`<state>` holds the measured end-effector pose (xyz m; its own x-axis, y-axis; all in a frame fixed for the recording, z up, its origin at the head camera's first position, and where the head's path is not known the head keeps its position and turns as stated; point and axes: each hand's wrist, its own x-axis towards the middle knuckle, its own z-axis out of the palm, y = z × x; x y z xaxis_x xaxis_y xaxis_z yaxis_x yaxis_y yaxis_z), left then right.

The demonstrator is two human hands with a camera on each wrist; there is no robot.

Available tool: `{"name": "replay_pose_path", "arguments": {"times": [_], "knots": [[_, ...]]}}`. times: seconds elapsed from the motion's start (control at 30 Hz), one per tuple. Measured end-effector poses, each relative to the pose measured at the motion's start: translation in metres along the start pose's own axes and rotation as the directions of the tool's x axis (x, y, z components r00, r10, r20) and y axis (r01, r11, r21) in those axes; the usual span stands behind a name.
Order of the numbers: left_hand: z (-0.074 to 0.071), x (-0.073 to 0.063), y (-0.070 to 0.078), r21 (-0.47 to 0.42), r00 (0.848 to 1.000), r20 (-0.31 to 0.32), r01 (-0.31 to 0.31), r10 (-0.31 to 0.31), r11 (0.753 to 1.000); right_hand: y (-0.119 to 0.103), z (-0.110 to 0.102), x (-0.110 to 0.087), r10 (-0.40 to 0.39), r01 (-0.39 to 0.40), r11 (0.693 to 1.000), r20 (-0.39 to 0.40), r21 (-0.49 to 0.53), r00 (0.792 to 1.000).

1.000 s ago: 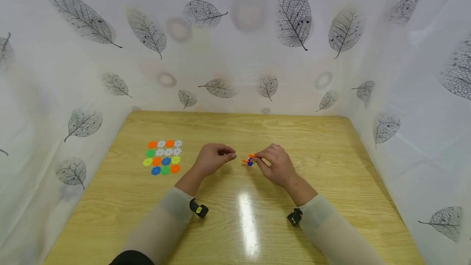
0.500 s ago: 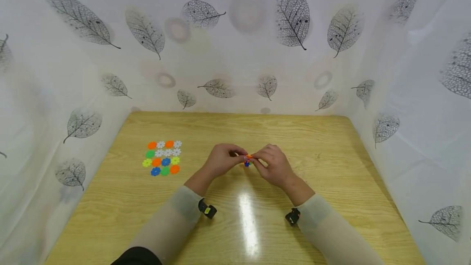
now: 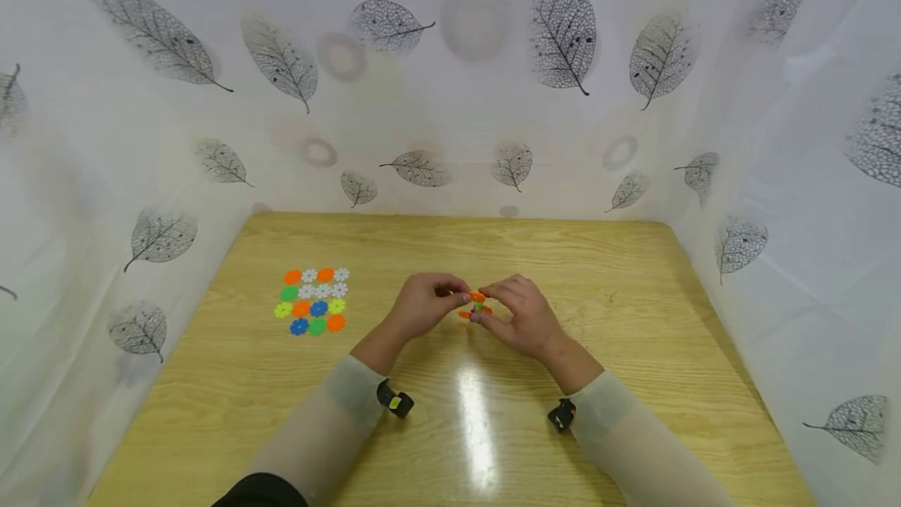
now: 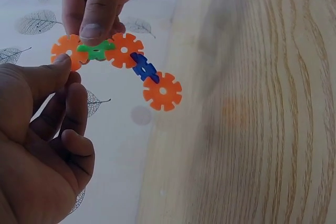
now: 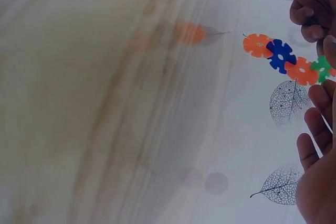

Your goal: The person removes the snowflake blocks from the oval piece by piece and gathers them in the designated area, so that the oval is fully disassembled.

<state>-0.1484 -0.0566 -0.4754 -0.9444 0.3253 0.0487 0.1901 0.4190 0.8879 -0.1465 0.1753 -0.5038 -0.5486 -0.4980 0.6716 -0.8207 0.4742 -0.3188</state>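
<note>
Slotted plastic interlocking discs are joined in a chain, held above the table. In the left wrist view its order runs orange disc (image 4: 63,44), green disc (image 4: 96,52), orange disc (image 4: 118,57), blue disc (image 4: 145,67), orange disc (image 4: 172,97). My left hand (image 3: 422,306) pinches the orange end disc between thumb and fingers. My right hand (image 3: 524,318) holds the green disc, its thumb on the front face and the fingers behind. The blue disc and the far orange one hang free of both hands. Right wrist view: the end disc at the hands is mostly hidden.
Loose discs lie flat in rows on the table's left side, among them a blue disc (image 3: 319,308), a white disc (image 3: 339,289) and a green disc (image 3: 317,325). A leaf-patterned white curtain (image 3: 450,100) surrounds the wooden table (image 3: 605,444) at back and sides.
My left hand has moved right from apart to meet the chain at my right hand. Since half a second ago, my right thumb has shifted lower and the green disc has come into sight.
</note>
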Motion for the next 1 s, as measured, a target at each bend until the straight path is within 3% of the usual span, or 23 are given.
{"name": "replay_pose_path", "arguments": {"times": [0.23, 0.4, 0.73, 0.9, 1.0], "knots": [[0.001, 0.000, -0.001, -0.024, 1.000, -0.006, -0.005, 0.005, 1.000, -0.003, -0.001, -0.002, 0.042, -0.043, 0.999, 0.060, 0.007, 0.997], [0.002, 0.000, -0.002, 0.002, 0.998, -0.029, -0.064, 0.064, 0.998, -0.004, -0.002, -0.002, 0.040, -0.042, 0.999, 0.072, 0.023, 0.997], [0.003, -0.004, -0.002, 0.052, 0.975, -0.109, -0.190, 0.195, 0.980, -0.009, -0.001, 0.002, -0.021, 0.020, 1.000, 0.041, 0.022, 0.999], [0.000, -0.004, -0.004, 0.033, 0.968, -0.139, -0.208, 0.211, 0.978, -0.011, -0.003, 0.008, -0.020, 0.020, 1.000, 0.046, 0.010, 0.999], [-0.010, -0.006, -0.003, -0.004, 0.960, -0.191, -0.207, 0.203, 0.978, -0.009, -0.004, 0.005, 0.015, -0.014, 1.000, 0.063, -0.019, 0.998]]}}
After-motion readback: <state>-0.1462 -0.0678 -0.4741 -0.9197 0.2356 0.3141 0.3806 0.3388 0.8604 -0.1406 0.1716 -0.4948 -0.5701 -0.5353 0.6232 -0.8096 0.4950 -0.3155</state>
